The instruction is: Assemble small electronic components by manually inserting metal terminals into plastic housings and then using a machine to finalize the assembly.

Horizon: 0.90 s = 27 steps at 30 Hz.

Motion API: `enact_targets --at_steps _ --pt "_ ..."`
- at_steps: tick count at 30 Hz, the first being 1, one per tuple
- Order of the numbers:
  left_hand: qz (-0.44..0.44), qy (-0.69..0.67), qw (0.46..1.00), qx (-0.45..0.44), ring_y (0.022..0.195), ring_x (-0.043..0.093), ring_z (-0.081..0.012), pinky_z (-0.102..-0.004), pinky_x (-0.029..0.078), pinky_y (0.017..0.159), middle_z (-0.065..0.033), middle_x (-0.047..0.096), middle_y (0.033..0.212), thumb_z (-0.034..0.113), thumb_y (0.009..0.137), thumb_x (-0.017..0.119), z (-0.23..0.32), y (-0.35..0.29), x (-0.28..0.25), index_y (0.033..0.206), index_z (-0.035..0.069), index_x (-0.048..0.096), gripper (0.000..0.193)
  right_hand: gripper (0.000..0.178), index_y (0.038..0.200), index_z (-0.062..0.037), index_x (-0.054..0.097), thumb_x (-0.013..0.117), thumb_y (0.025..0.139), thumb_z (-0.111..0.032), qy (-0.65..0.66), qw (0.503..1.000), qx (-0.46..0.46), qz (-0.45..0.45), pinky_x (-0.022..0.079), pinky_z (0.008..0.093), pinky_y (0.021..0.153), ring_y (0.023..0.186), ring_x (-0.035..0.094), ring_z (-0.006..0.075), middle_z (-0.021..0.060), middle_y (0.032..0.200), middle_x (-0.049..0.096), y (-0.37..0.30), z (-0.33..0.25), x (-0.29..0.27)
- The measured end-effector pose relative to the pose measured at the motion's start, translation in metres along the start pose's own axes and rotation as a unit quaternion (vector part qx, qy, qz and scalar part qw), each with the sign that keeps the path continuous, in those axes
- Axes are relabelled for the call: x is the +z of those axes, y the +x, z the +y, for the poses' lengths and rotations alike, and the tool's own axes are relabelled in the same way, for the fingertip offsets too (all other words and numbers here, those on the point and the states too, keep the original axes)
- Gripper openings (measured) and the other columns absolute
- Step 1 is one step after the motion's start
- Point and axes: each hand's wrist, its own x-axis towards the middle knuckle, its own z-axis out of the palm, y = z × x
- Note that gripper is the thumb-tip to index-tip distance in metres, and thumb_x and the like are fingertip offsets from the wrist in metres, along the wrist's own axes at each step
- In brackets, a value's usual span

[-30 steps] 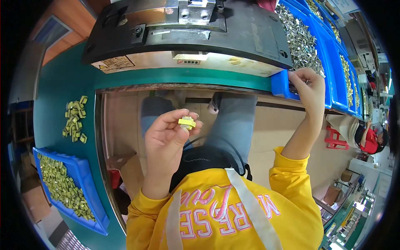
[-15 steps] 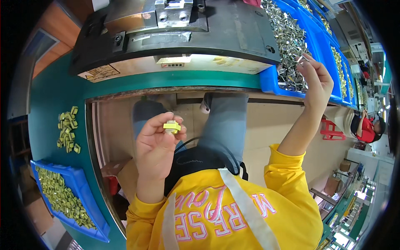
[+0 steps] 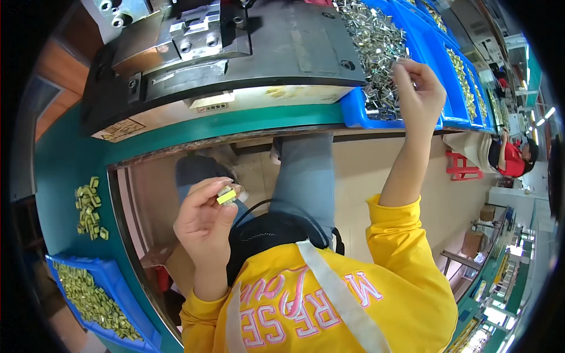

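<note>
My left hand is raised above my lap, thumb and fingers closed around a small yellow-taped transformer. My right hand reaches over the near blue bin at the upper right. Thumb and index finger come together at the heap of small bent metal clips in it. Whatever lies between those fingertips is too small to make out.
A black machine base with a metal fixture stands ahead on the green bench. Leftward lie a loose cluster of yellow-green parts and a blue tray of similar pieces. More blue bins stand right. A person in red sits far right.
My right hand has shifted onto the clip heap; the clip seen at its fingertips before is no longer distinct. My left hand has turned the transformer to a tilt. The whole view has shifted.
</note>
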Motion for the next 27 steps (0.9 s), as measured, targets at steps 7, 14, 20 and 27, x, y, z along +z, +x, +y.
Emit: enact_targets --at_steps 7,14,20,27 --pt "-0.028 0.046 0.998 0.021 0.092 0.056 -0.0216 -0.0285 0.046 0.08 -0.0162 0.054 0.104 -0.006 0.074 0.06 0.005 0.003 0.009 0.104 -0.003 0.053 0.03 0.007 0.082 -0.0028 0.063 0.063 0.075 -0.004 -0.03 0.997 -0.066 -0.039 0.044 0.0204 0.056 0.065 0.055 0.0107 0.0054 0.078 0.062 -0.045 -0.041 0.005" --pt "-0.06 0.201 0.973 0.096 0.084 0.058 -0.0232 -0.0281 0.046 0.073 -0.0148 0.059 0.094 -0.008 0.069 0.064 0.01 0.005 0.011 0.094 -0.003 0.058 0.026 0.005 0.079 0.0026 0.061 0.062 0.074 0.001 0.196 0.812 0.134 -0.534 0.044 0.0216 0.054 0.063 0.056 0.0103 0.0067 0.073 0.059 -0.092 -0.076 0.048" --pt "-0.113 0.245 0.951 0.154 0.08 0.057 -0.0227 -0.0283 0.046 0.068 -0.0133 0.061 0.088 -0.002 0.07 0.067 0.011 0.011 0.003 0.09 -0.002 0.06 0.02 0.007 0.074 0.0017 0.058 0.059 0.077 -0.004 0.22 0.796 0.091 -0.557 0.04 0.0239 0.05 0.056 0.053 0.0116 0.0071 0.065 0.055 -0.096 -0.072 0.056" --pt "-0.129 0.198 0.965 0.113 0.078 0.057 -0.0219 -0.0279 0.046 0.066 -0.0132 0.062 0.086 -0.001 0.07 0.068 0.008 0.013 0.004 0.088 -0.002 0.06 0.02 0.01 0.07 0.0004 0.055 0.053 0.079 -0.004 0.232 0.781 0.022 -0.579 0.041 0.0274 0.052 0.058 0.054 0.0188 0.0085 0.066 0.054 -0.09 -0.067 0.053"
